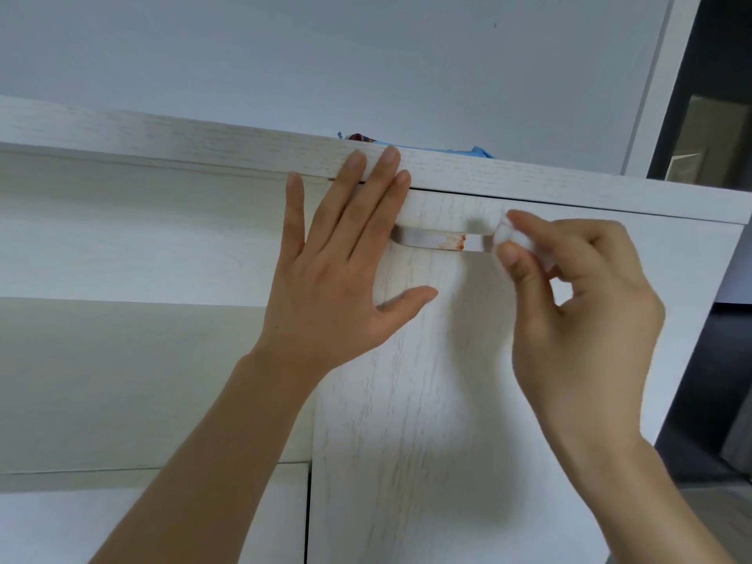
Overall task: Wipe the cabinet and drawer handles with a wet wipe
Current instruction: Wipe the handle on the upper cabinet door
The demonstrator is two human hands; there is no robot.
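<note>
**One orange-red smear on the handle, and a small wad of wipe to lift it**

One handle (437, 241) matters here, a pale bar set across the top of the cabinet door (427, 400), and every place below is given from it. The orange-red stain (456, 242) sits right of the bar's middle. At the bar's right end the right hand (578, 303) pinches a bunched wet wipe (513, 234) between thumb and fingertips, touching or just short of the metal (I cannot tell which). The left hand (342, 262) lies flat with fingers straight and spread over the bar's left end, its fingertips reaching up onto the cabinet's top edge (203, 144), seemingly steadying the door.

What could go wrong, as I judge it: the wad is small and tightly balled, so a pass along the bar may drag the stain sideways and leave a film. The underside and the gap behind the bar could be missed. Residue may also transfer to the pale door face, or to the left fingers covering that end, which block wiping there until they lift.

Above the handle, on the cabinet top, something blue (480, 151) and a bit of reddish wrapper (358, 137) peek over the edge. Far right of the handle is a dark doorway (716, 95).
</note>
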